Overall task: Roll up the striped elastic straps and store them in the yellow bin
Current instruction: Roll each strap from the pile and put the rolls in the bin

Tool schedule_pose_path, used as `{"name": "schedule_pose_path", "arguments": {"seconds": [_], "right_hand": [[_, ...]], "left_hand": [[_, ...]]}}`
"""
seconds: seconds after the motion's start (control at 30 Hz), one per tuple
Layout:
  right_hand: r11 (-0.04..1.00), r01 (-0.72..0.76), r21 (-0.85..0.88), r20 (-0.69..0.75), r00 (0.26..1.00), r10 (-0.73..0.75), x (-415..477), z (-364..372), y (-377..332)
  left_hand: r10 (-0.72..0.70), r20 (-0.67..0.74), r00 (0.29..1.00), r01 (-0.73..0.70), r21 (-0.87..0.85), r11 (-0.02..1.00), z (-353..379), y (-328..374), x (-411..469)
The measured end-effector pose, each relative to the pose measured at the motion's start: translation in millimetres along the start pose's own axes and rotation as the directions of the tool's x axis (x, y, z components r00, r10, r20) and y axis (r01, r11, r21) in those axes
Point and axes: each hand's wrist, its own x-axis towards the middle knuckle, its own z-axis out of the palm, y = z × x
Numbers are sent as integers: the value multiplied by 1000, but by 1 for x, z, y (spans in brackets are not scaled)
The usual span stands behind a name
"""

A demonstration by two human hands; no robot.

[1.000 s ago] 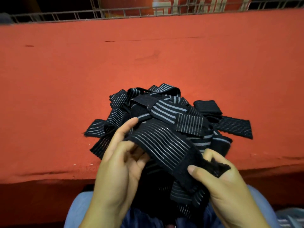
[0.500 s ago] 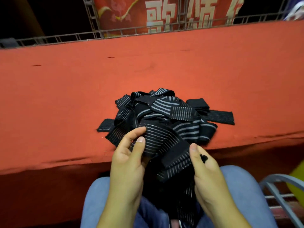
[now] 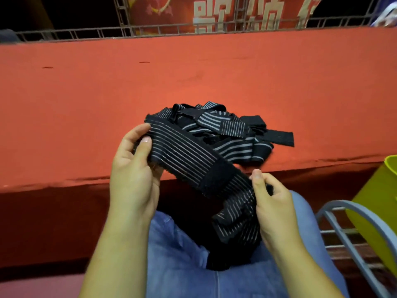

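A black elastic strap with thin grey stripes [image 3: 189, 155] stretches between my hands above the table's front edge. My left hand [image 3: 134, 166] grips its upper end, thumb on top. My right hand [image 3: 271, 203] pinches the strap lower down, just past a plain black patch. The rest of the strap hangs folded onto my lap [image 3: 236, 226]. Behind it a tangled pile of the same striped straps [image 3: 232, 130] lies on the red table [image 3: 86, 104]. The yellow bin [image 3: 378, 203] stands at the right edge, only partly in view.
A grey metal chair frame [image 3: 348, 229] stands at my right, in front of the bin. A metal rail and a red banner with white characters [image 3: 214, 16] run behind the table. My blue jeans [image 3: 182, 265] fill the bottom centre.
My hands have drawn one strap out of the pile and moved apart, pulling it taut between them. The view has tilted, and the yellow bin now shows at the right.
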Motion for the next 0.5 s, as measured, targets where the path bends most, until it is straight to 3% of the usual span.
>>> {"name": "schedule_pose_path", "arguments": {"seconds": [0.33,0.5], "right_hand": [[993,-92,79,-8,996,93,2,-13,-8],[914,-260,311,77,966,248,0,-9,-22]], "left_hand": [[-32,-65,997,32,-6,999,-15,-12,1],[-130,52,990,113,247,962,-13,-30,-5]]}}
